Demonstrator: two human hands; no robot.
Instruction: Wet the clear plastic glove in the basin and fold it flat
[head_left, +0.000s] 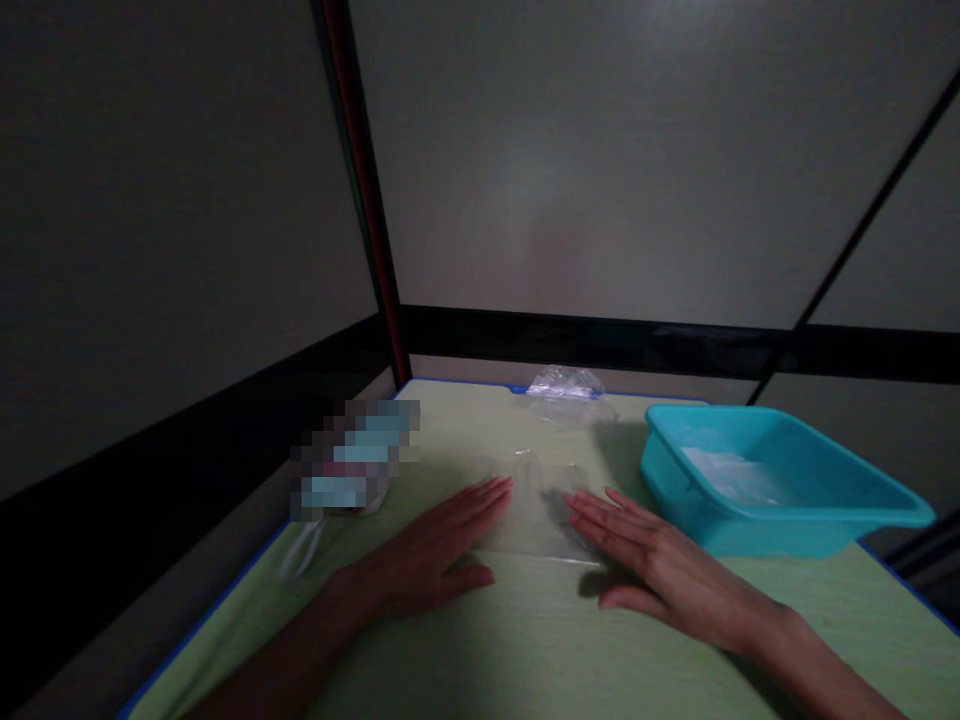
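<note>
Plastic (531, 520), clear and thin, lies on the worktop (510, 650) between the person's hands, with rounded, finger-like lobes at its far edge; whether it is a glove or a bag is hard to tell. The left hand (446, 545) is flat, its fingers pressed together and the thumb held apart, with the fingertips at the left side of the plastic. The right hand (649, 560) is likewise unclenched, its fingers slightly spread at the right side, pinching nothing. The step in hand looks like flattening, and it seems best done with light, even pressure from the middle outward, one palm steadying while the other strokes, since such thin film probably clings and wrinkles if rushed. The lobes deserve separate smoothing so that they do not overlap. The turquoise basin (750, 530) stands near the right hand, and crumpled clear wrapping (566, 388) rests at the far edge
</note>
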